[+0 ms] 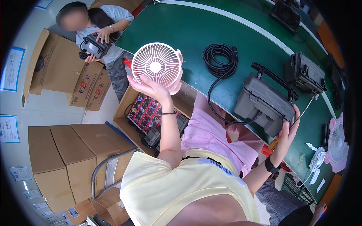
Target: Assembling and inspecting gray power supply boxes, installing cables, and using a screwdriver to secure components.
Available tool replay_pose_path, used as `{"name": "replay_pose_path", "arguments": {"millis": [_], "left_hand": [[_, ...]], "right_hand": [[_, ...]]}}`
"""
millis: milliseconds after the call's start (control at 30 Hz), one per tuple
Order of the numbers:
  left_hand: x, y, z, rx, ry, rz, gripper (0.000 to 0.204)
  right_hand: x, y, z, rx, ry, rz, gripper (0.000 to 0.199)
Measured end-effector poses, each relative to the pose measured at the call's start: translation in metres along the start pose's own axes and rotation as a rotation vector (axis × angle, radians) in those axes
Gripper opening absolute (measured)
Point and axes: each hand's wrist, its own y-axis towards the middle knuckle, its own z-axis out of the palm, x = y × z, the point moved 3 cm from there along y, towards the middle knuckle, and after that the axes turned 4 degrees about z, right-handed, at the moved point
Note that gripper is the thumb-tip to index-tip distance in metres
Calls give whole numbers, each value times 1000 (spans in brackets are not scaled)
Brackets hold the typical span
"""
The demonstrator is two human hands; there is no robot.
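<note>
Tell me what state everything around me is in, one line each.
Cream fan: held up in left hand; running unclear
Screwdriver: in right hand
Large grey case: looks shut, handle swung out
Black cable: partly coiled, joined to large case
Smaller case: looks shut
Tall cartons: closed
Low carton: flaps open

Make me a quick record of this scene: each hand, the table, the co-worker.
left hand: holding a round fan with a pale grille
right hand: holding a screwdriver, at the end of a grey case
table: green; grey case, coiled black cable, second dark case, pink fan at right
co-worker: upper left, holding a dark boxy device
</note>
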Motion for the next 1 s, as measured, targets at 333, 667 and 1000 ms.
{"name": "replay_pose_path", "arguments": {"millis": [333,667,1000], "left_hand": [[19,-9,-10,-27,-282,-42,57],[59,-71,-11,81,-663,-884,66],[67,-65,-7,77,-712,-806,51]], "right_hand": [[-9,4,-3,15,-18,-140,58],[-6,-1,0,-19,0,-64,63],[-13,2,-3,-18,-34,-102,63]]}}
